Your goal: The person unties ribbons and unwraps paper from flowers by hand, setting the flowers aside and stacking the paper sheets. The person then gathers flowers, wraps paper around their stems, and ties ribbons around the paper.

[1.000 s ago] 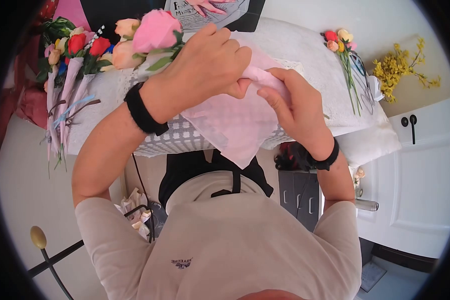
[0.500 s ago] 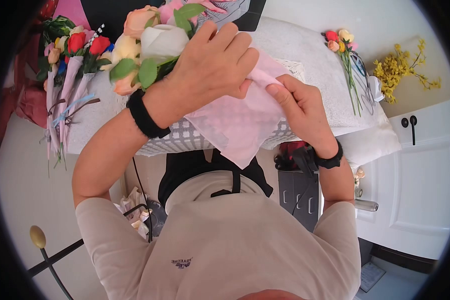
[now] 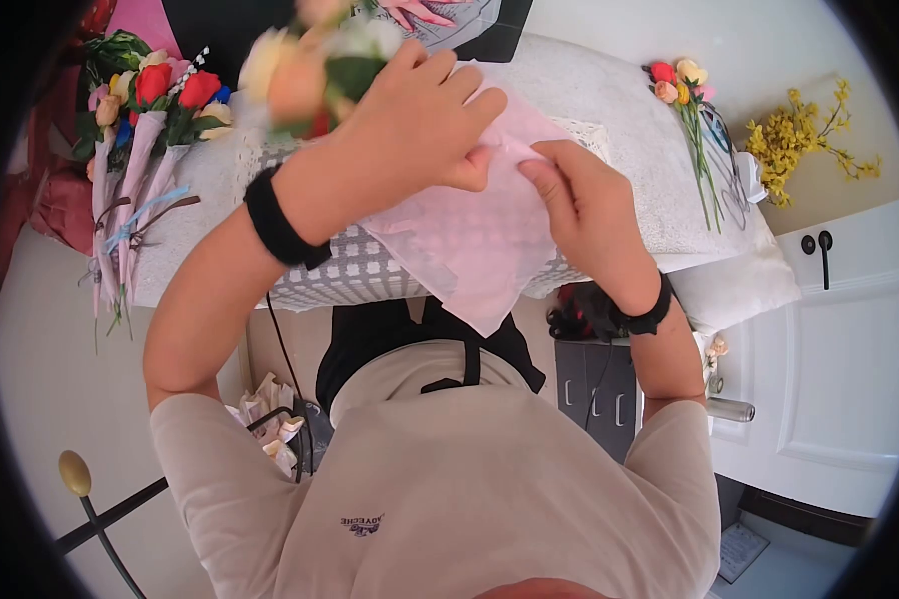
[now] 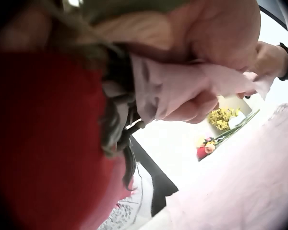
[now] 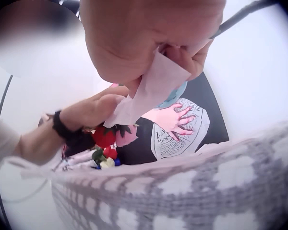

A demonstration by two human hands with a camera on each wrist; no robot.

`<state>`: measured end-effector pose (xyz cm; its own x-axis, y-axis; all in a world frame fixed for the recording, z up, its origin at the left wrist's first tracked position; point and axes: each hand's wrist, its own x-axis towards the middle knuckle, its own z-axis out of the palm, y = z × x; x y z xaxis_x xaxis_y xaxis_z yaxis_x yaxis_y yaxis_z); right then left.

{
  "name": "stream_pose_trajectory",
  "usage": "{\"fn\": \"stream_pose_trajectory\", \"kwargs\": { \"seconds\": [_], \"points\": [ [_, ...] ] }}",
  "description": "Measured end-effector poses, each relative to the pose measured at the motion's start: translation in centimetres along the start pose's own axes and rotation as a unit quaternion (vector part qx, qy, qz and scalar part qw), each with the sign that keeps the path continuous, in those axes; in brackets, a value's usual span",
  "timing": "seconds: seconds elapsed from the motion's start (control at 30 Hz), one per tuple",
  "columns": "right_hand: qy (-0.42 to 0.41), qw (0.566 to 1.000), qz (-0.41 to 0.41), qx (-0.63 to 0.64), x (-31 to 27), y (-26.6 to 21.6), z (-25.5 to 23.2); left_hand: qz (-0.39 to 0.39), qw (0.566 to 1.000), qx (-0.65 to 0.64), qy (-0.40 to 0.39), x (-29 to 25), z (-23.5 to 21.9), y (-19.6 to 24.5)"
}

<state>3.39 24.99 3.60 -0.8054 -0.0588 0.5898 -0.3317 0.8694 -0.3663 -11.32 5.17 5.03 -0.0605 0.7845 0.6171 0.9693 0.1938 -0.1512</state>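
Note:
A bunch of artificial flowers (image 3: 298, 85), peach, cream and white, shows blurred above my left hand (image 3: 410, 140). That hand grips the stems, which are rolled in pink wrapping paper (image 4: 173, 86). In the left wrist view a large red rose (image 4: 48, 139) from the bunch fills the left side. My right hand (image 3: 594, 215) pinches the paper's narrow twisted end between thumb and fingers; a strip of this paper (image 5: 156, 88) sticks out below it in the right wrist view. Beneath both hands a pink paper sheet (image 3: 469, 250) hangs over the table's front edge.
Several wrapped small bouquets (image 3: 135, 190) lie at the left of the table (image 3: 629, 120). Loose flowers with green stems (image 3: 694, 150) lie at the right, beside yellow blossoms (image 3: 804, 140). A black board with a hand drawing (image 3: 445, 20) stands behind. A checked cloth (image 3: 340, 265) covers the front edge.
The bunch has turned in my left hand: first a pink rose faced up, then white and peach ones, now peach and cream ones in a blur. My right hand has shifted slightly, still pinching the paper.

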Motion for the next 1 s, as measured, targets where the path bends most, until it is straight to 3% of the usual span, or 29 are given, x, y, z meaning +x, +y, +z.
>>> {"fn": "stream_pose_trajectory", "kwargs": {
  "seconds": [0.03, 0.07, 0.13, 0.17, 0.27, 0.33, 0.37, 0.4, 0.43, 0.47, 0.5, 0.57, 0.6, 0.67, 0.7, 0.73, 0.77, 0.83, 1.0],
  "points": [
    [-0.031, 0.993, 0.081, 0.077, 0.1, -0.1, -0.4, 0.018, 0.998, 0.039, 0.052, 0.3, 0.1, 0.4],
    [-0.032, 0.993, 0.08, 0.076, 0.1, -0.2, -0.8, 0.036, 0.991, 0.079, 0.104, 0.5, 0.2, 0.6],
    [-0.092, 0.961, 0.182, 0.186, 0.0, -0.4, -1.3, 0.037, 0.991, 0.088, 0.094, 0.3, 0.2, 0.7],
    [-0.094, 0.961, 0.181, 0.186, 0.0, -0.4, -1.2, 0.041, 0.991, 0.096, 0.083, 0.2, 0.2, 0.8],
    [-0.1, 0.961, 0.171, 0.196, -0.2, -0.1, -0.9, 0.032, 0.994, 0.078, 0.064, -0.2, 0.2, 0.6],
    [-0.008, 0.997, 0.017, 0.076, -0.4, 0.2, 0.1, 0.023, 0.997, 0.054, 0.047, -0.6, 0.5, 0.6],
    [-0.008, 0.997, 0.017, 0.076, -0.4, 0.1, 0.0, 0.011, 0.999, 0.031, 0.03, -0.9, 0.5, 0.4],
    [-0.017, 0.999, -0.035, 0.004, -0.3, -0.1, -0.3, 0.011, 0.999, 0.032, 0.03, -1.0, 0.0, 0.2],
    [-0.027, 0.993, -0.087, -0.069, -0.3, -0.2, -0.4, -0.014, 0.998, -0.027, -0.062, -1.1, -0.6, -0.2],
    [-0.028, 0.993, -0.088, -0.068, -0.4, -0.3, -0.3, -0.04, 0.984, -0.086, -0.154, -1.1, -1.2, -0.4],
    [-0.024, 0.988, -0.108, -0.103, -0.4, -0.4, 0.0, -0.042, 0.984, -0.085, -0.153, -0.5, -2.0, -0.7],
    [-0.019, 0.982, -0.127, -0.139, -0.5, -0.2, 0.4, -0.125, 0.909, -0.208, -0.339, 0.7, -3.4, -1.2],
    [-0.018, 0.985, -0.119, -0.127, -0.5, 0.0, 0.7, -0.125, 0.909, -0.208, -0.339, 0.5, -3.1, -1.1],
    [-0.015, 0.987, -0.11, -0.116, -0.4, 0.2, 0.7, -0.016, 0.984, -0.104, -0.141, -0.4, -1.8, -0.9],
    [-0.053, 0.995, -0.051, -0.059, -0.4, 0.3, 0.4, -0.014, 0.984, -0.104, -0.141, -0.4, -1.4, -0.4],
    [-0.092, 0.996, 0.007, -0.002, -0.3, 0.4, 0.0, 0.02, 0.997, -0.049, -0.063, -0.3, -0.9, 0.2],
    [-0.091, 0.996, 0.006, -0.003, -0.2, 0.1, -0.5, 0.053, 0.998, 0.007, 0.017, -0.3, -0.5, 0.7],
    [-0.177, 0.97, 0.116, 0.122, -0.2, -1.0, -1.7, 0.048, 0.999, 0.014, 0.0, -0.4, -1.0, 1.6],
    [-0.218, 0.939, 0.148, 0.219, -0.3, 0.0, -2.2, 0.048, 0.997, 0.055, 0.01, -1.2, 0.2, 2.2]
  ]
}}
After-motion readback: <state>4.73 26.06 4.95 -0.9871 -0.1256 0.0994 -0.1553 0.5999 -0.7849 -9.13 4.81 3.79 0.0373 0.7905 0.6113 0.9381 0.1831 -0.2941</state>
